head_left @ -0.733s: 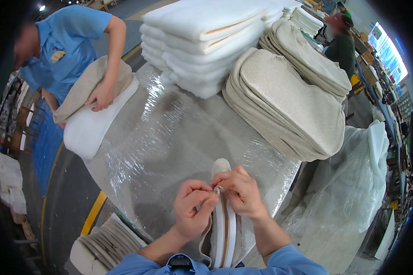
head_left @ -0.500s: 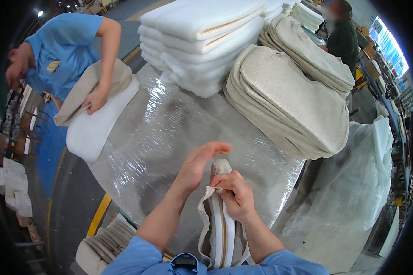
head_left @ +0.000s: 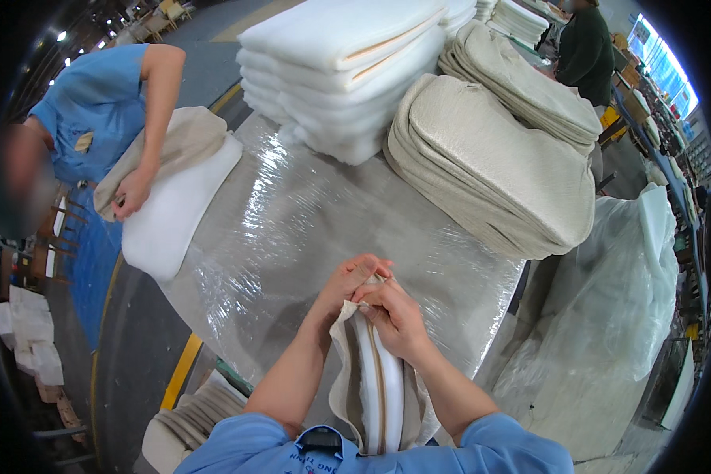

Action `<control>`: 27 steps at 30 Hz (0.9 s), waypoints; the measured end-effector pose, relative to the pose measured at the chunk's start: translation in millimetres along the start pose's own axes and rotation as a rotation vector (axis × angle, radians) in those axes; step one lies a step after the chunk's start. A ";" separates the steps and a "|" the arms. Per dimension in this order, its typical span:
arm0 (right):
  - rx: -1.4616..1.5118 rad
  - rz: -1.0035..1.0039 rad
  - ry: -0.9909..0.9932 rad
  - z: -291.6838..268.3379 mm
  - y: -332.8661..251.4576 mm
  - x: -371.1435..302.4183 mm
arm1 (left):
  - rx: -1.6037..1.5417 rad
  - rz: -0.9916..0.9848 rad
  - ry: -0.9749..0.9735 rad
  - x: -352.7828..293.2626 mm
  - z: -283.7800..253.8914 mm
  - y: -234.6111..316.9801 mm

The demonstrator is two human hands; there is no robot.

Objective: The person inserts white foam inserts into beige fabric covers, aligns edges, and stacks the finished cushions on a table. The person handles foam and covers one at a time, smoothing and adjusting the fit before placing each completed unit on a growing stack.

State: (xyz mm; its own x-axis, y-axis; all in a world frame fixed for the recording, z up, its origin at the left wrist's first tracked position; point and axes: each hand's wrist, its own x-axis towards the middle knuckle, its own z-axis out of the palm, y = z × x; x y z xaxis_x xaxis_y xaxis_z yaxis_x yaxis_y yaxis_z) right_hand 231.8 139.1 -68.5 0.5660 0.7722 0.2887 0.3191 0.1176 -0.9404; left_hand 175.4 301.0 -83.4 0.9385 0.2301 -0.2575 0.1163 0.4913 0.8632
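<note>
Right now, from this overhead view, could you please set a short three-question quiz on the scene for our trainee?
1. True or false: soft white padding shows between the parted edges of the beige woven fabric cover.

2. What is the person's right hand pinching?
A) transparent plastic sheeting
B) that cover
C) the co-worker's blue sleeve

3. Fill in: the large stack of rounded beige fabric pieces lies to the ____ of the tall stack of folded white sheets.

Key: 1. True. 2. B. 3. Right.
</note>
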 end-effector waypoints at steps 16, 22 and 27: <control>0.075 0.983 0.232 -89.4 24.4 -228.9 | -0.002 -0.173 0.428 -84.6 -47.7 -13.4; 0.267 1.123 0.416 -82.7 -15.8 -335.3 | 0.023 -0.302 0.496 -191.2 -69.3 -71.0; 0.236 1.015 0.684 -82.4 -15.2 -335.0 | -0.145 -0.223 0.535 -231.2 -37.9 -90.2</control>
State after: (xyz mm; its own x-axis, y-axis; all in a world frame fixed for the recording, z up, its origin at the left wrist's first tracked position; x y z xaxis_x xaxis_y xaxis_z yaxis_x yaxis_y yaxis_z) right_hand 99.9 -172.8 -136.1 0.7787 0.1047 -0.6186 -0.5974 -0.1773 -0.7821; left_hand -64.4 235.3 -118.2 0.5975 0.4811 -0.6415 0.2114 0.6772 0.7048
